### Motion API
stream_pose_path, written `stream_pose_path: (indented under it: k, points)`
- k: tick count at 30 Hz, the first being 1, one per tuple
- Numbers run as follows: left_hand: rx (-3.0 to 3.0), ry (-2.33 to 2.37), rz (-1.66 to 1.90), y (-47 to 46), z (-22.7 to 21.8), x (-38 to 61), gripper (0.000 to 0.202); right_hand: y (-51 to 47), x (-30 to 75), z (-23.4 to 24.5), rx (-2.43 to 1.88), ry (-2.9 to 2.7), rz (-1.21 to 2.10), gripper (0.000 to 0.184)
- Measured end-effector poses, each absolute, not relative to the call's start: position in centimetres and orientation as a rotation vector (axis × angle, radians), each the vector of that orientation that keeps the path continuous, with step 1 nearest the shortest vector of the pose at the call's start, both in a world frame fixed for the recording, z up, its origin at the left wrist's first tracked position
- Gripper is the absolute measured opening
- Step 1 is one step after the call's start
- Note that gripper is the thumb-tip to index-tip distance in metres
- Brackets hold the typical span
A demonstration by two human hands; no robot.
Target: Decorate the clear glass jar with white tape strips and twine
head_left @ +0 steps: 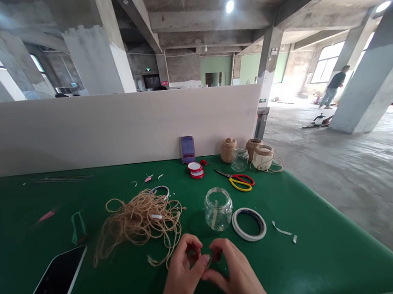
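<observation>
My left hand (pixel 184 270) is closed in a pinch, thumb against finger, with a small pale bit at its tips too small to name. Facing it, my right hand (pixel 236 271) has its curved thumb and index finger apart, the thumb tip close to that bit. Just beyond both hands stands a clear glass jar (pixel 218 210), upright, with a pale strip along its side. Right of the jar lies a roll of white tape (pixel 238 231). A loose heap of jute twine (pixel 140 216) spreads to the left, one frayed end near my left hand.
Scissors (pixel 240 182) lie open behind the jar. Several jars, some twine-wrapped (pixel 228 150), stand at the back right. Red-rimmed rolls (pixel 196 169) sit before a propped phone (pixel 187 149). Another phone (pixel 50 288) lies front left. Tape scraps (pixel 282 229) lie right. A white partition (pixel 117 127) borders the table.
</observation>
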State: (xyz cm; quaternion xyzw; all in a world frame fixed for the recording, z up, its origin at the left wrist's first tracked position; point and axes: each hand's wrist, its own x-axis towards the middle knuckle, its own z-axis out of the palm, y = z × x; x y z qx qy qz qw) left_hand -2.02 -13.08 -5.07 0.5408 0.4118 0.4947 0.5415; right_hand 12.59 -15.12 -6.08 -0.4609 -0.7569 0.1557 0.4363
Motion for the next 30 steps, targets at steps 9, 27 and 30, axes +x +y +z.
stream_pose_path:
  k: [9, 27, 30]
  points:
    - [1.252, 0.907, 1.030, -14.3, -4.8, -1.9, 0.026, -15.5, 13.1, -6.8, -1.134, -1.869, 0.445, 0.017]
    - [1.689, 1.220, 1.136, -14.6, -5.9, 0.0, 0.017, -16.1, 13.0, -7.1, -1.227, -2.054, 0.075, 0.028]
    - [1.757, 1.249, 1.183, -14.3, -6.0, 0.1, 0.021, -16.0, 13.8, -6.9, -1.219, -2.111, 0.061, 0.026]
